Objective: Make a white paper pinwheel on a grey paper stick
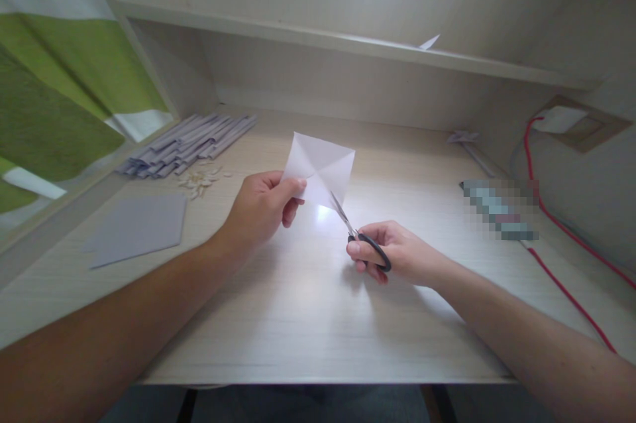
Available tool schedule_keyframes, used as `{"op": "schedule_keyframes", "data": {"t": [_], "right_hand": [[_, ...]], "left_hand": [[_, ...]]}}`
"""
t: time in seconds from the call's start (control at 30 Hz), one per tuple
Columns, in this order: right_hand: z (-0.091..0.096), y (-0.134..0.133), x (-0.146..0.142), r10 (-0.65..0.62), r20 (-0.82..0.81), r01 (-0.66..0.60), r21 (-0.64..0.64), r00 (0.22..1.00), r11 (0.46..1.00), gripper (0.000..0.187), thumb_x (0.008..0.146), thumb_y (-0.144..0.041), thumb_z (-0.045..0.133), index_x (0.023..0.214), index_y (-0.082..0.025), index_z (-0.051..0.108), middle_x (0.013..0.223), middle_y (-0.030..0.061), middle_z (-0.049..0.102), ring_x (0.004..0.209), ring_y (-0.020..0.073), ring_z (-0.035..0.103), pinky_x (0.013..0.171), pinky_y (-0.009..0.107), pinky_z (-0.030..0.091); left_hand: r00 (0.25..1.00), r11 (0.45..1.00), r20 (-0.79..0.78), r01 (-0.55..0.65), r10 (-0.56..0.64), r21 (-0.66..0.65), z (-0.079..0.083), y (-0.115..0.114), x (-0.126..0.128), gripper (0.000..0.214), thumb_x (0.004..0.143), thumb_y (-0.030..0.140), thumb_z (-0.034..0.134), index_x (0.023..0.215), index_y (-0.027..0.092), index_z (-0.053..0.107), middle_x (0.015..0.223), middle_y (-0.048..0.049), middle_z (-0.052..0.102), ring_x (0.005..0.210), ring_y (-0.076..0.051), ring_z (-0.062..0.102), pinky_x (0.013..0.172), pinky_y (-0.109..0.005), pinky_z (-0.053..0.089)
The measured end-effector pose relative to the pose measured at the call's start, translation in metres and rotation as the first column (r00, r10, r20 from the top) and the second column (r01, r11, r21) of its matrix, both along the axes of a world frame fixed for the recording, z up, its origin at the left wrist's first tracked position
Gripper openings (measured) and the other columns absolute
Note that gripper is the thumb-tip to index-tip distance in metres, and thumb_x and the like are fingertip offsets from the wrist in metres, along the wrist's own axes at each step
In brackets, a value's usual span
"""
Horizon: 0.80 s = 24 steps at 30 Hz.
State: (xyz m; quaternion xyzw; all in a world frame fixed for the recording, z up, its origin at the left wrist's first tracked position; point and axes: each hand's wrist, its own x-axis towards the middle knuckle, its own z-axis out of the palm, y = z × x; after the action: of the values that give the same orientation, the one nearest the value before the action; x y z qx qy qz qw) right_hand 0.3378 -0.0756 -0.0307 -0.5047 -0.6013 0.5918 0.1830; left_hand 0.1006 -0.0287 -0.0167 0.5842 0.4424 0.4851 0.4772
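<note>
My left hand (268, 201) pinches a square sheet of white paper (325, 161) by its left side, thumb on top. Diagonal creases cross in the middle of the sheet, which is held up above the desk. In my right hand (390, 250) is a pair of scissors (346, 219) with black handles, my fingers around the loops. The scissor blades reach up to the lower right part of the sheet, their tips near the crossing of the creases. Whether the blades are fully closed is hard to make out.
A stack of pale paper sheets (142, 227) lies on the desk (278, 330) at left. Behind it are rolled paper sticks (193, 144) and small pale pieces (199, 178). At right lie a paper pinwheel (464, 138), a blurred-out device (499, 211) and a red cable (571, 290).
</note>
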Motion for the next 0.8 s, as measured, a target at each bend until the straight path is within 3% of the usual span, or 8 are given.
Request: {"op": "schedule_keyframes", "data": {"t": [0.6, 0.8], "right_hand": [[0.0004, -0.0018, -0.0015, -0.034, -0.045, 0.035, 0.003, 0.998, 0.999, 0.048, 0.075, -0.057, 0.08, 0.067, -0.016, 0.056, 0.06, -0.0024, 0.058, 0.043, 0.0068, 0.044, 0.043, 0.023, 0.03], [-0.0028, -0.0005, -0.001, -0.049, -0.041, 0.051, 0.035, 0.998, 0.998, 0.045, 0.076, -0.053, 0.081, 0.066, -0.017, 0.057, 0.055, -0.004, 0.055, 0.043, 0.0068, 0.042, 0.044, 0.023, 0.028]], "left_hand": [[1.0, 1.0, 0.01, -0.009, 0.009, -0.005, 0.0018, -0.0006, 0.0007, 0.029, 0.084, 0.025, 0.064, 0.056, 0.019, 0.058, 0.047, 0.0027, 0.052, 0.043, -0.011, 0.044, 0.045, -0.026, 0.033], [0.998, 0.999, -0.057, -0.04, 0.04, 0.013, 0.0005, 0.0004, -0.0004, 0.031, 0.084, 0.026, 0.063, 0.054, 0.018, 0.057, 0.046, 0.0026, 0.053, 0.045, -0.011, 0.046, 0.049, -0.026, 0.036]]}}
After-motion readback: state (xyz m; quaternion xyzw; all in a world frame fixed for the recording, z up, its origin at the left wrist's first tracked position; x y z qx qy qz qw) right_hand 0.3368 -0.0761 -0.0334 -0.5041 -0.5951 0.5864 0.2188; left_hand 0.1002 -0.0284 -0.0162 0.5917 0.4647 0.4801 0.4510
